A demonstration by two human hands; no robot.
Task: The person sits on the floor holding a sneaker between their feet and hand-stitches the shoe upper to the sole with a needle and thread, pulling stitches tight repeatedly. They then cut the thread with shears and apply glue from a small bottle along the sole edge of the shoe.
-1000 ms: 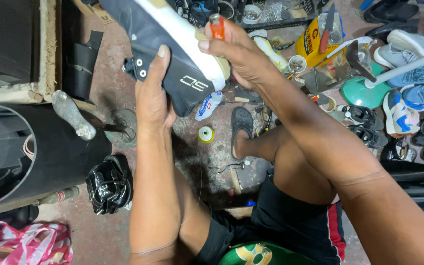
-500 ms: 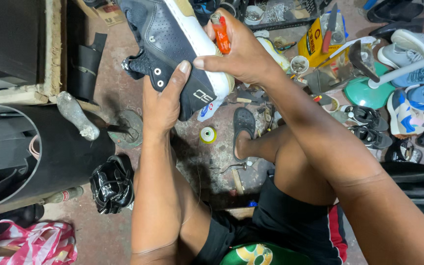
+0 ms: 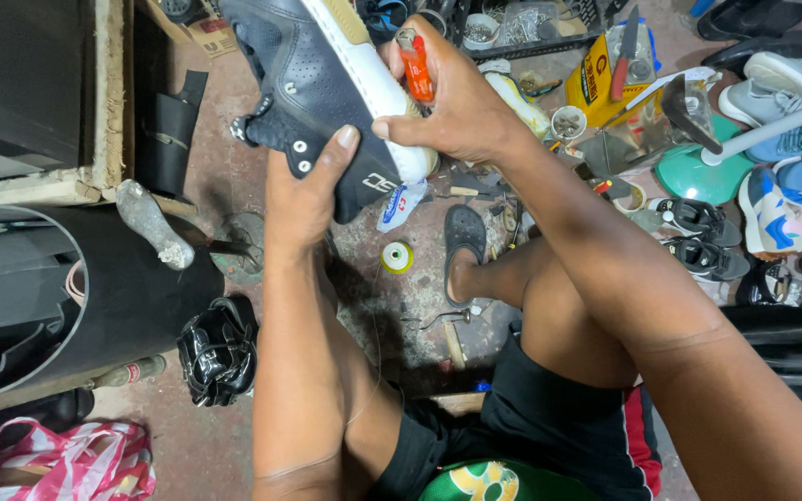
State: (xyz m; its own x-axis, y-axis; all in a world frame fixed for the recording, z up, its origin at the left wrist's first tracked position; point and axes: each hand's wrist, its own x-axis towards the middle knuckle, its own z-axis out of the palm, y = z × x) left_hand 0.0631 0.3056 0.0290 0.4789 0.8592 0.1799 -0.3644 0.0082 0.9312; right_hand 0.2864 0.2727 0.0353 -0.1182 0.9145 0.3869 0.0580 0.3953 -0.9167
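Note:
A dark navy sneaker (image 3: 313,88) with a white sole and tan outsole is held up in front of me, tilted with its heel toward me. My left hand (image 3: 308,190) grips its upper from below, thumb on the side panel. My right hand (image 3: 452,107) rests on the white sole edge at the heel and holds an orange lighter (image 3: 416,65) upright between thumb and fingers. My bare knees and a foot in a dark sandal (image 3: 462,250) are below.
On the stained floor lie a yellow thread spool (image 3: 397,257), a metal shoe last (image 3: 152,223), a black bag (image 3: 217,351), a yellow box (image 3: 605,88) with a red-handled knife, and several shoes (image 3: 772,186) at the right. A wooden cabinet (image 3: 39,93) stands left.
The sneaker has shifted slightly up and left in view. My right hand with the lighter has stayed against the sole's heel edge, and my left thumb has moved along the side panel.

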